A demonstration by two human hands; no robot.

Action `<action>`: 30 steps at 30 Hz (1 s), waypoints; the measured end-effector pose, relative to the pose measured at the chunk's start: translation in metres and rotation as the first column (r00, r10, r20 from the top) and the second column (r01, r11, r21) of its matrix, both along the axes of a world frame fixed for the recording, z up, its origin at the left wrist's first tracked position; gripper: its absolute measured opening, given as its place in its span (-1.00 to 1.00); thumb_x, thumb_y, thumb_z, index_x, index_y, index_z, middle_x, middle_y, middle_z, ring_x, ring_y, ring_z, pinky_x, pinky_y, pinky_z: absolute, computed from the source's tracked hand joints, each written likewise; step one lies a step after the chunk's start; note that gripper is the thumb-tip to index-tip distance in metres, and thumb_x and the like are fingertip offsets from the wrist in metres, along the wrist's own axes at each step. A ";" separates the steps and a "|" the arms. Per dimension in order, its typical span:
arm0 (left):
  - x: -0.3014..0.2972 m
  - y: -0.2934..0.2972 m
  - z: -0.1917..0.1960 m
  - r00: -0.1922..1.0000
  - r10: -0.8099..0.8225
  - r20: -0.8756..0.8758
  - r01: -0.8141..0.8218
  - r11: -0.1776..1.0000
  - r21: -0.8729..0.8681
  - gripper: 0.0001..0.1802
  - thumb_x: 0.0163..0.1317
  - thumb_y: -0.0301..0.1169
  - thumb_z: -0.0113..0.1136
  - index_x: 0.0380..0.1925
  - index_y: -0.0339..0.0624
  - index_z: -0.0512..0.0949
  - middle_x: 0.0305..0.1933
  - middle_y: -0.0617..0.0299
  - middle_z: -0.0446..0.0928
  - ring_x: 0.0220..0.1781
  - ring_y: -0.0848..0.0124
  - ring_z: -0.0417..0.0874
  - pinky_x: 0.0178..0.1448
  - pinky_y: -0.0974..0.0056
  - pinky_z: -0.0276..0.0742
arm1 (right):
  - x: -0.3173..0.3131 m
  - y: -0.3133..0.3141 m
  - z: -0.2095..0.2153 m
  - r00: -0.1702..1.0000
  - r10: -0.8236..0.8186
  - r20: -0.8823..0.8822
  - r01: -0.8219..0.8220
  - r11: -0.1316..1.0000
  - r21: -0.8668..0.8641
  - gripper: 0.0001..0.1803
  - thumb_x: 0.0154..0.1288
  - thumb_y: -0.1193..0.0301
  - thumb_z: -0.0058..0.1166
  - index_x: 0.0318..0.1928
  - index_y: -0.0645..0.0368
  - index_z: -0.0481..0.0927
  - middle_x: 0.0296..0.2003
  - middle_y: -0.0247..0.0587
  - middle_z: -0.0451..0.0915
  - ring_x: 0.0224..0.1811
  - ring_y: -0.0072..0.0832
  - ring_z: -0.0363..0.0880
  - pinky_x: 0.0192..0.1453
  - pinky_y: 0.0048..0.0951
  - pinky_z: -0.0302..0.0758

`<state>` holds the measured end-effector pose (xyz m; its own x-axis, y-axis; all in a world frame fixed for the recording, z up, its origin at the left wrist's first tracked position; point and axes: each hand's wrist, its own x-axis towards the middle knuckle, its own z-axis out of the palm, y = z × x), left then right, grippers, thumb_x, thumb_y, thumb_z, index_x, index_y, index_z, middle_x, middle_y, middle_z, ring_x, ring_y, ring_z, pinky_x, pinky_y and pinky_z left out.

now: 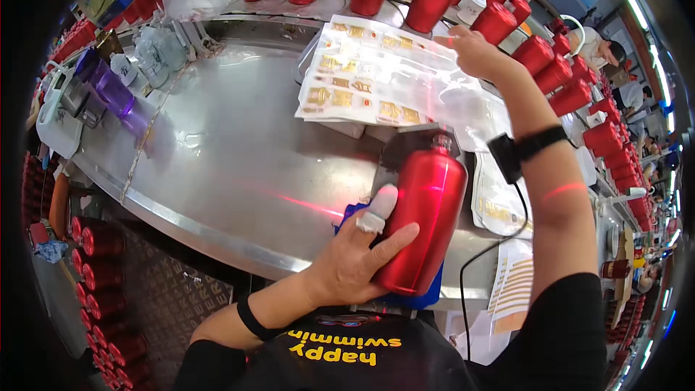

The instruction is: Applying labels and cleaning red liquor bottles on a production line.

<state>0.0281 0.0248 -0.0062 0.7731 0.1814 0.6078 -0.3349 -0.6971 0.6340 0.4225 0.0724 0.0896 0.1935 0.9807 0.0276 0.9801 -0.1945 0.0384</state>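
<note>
Bottle [423,224] in the left hand [351,257], at the near edge of the bench [246,137]; what appears to be a cloth [431,295] lies beneath it. Sheets [365,72] lie beyond the bottle, right hand [476,54] at their far right corner. Further bottles [433,1] line up behind. Tumbler [112,90] at the bench's left end.

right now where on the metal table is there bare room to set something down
The widest bare patch of metal table lies between the purple container and the printed sheets and the left hand. It's crowded beyond the sheets, where red bottles line up near the right hand, and around the held red bottle.
</note>
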 end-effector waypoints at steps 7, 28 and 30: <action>0.000 0.007 -0.006 0.998 -0.054 -0.033 0.052 0.998 -0.044 -0.05 -0.05 -0.19 0.48 0.41 0.10 0.27 0.52 -0.36 -0.10 0.37 -0.20 0.28 0.32 -0.12 0.31 | -0.015 0.020 -0.029 0.985 -0.049 0.165 0.108 0.923 -0.368 -0.26 0.18 0.64 -0.09 0.35 -0.33 0.39 0.35 -0.14 0.22 0.33 -0.02 0.31 0.29 -0.09 0.45; 0.000 0.006 -0.006 0.996 0.050 -0.076 -0.051 0.999 -0.006 0.12 -0.10 -0.16 0.50 0.43 -0.29 0.11 0.44 -0.31 0.14 0.32 -0.14 0.38 0.40 -0.14 0.15 | 0.013 -0.115 -0.055 0.606 -0.384 -0.696 0.736 0.603 0.308 -0.72 0.26 0.23 0.21 -0.29 0.23 0.61 -0.53 -0.44 0.44 -0.52 -0.67 0.36 -0.50 -0.50 0.31; -0.004 0.006 -0.005 0.986 0.016 -0.167 -0.003 0.997 0.078 0.29 -0.11 -0.10 0.55 0.45 -0.44 -0.10 0.46 -0.35 0.08 0.45 -0.17 0.22 0.45 -0.13 0.09 | 0.018 -0.152 -0.058 0.678 -0.310 -0.667 0.680 0.609 0.408 -0.73 0.27 0.23 0.19 -0.35 0.20 0.60 -0.58 -0.48 0.39 -0.56 -0.71 0.32 -0.56 -0.56 0.24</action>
